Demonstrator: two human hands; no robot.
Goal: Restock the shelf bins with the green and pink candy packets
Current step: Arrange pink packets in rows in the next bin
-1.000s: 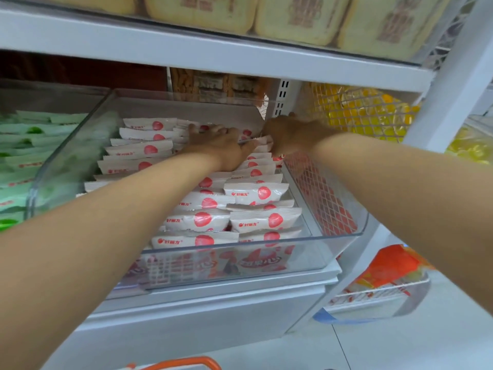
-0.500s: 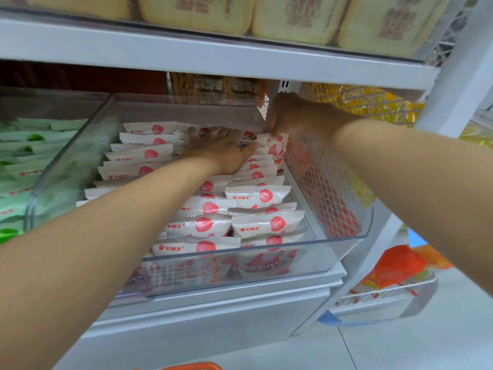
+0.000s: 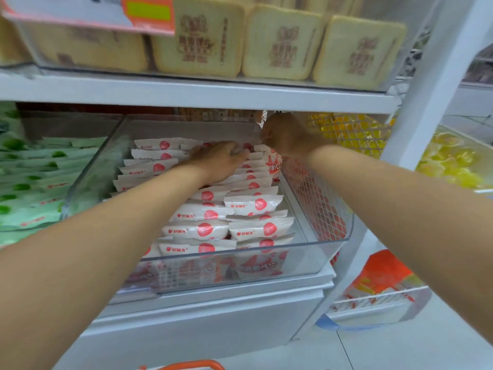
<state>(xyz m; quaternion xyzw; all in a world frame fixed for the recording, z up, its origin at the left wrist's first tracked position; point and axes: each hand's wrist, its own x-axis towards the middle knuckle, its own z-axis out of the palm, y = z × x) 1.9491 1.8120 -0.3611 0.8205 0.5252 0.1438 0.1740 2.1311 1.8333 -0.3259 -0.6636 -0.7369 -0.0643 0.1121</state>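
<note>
Pink-and-white candy packets point(image 3: 256, 205) lie in rows inside a clear plastic bin point(image 3: 324, 259) on the middle shelf. My left hand point(image 3: 221, 161) rests palm down on the rear rows, fingers stretched toward the back. At the bin's back right corner, my right hand point(image 3: 285, 134) is curled over the top of an upright pink packet point(image 3: 273, 165) against the right wall. Green candy packets point(image 3: 40, 177) fill the neighbouring bin on the left.
The shelf board point(image 3: 200, 93) sits low above the bin and carries pale yellow wrapped cakes point(image 3: 280, 44). Yellow candies point(image 3: 352, 132) lie behind wire mesh to the right. A lower wire basket point(image 3: 373, 303) holds orange packs. An orange basket handle point(image 3: 186, 365) shows at the bottom edge.
My right hand lifted from the packet rows to the bin's back right corner, where a pink packet now stands upright under it. My left hand stayed on the rear rows. The camera tilted up.
</note>
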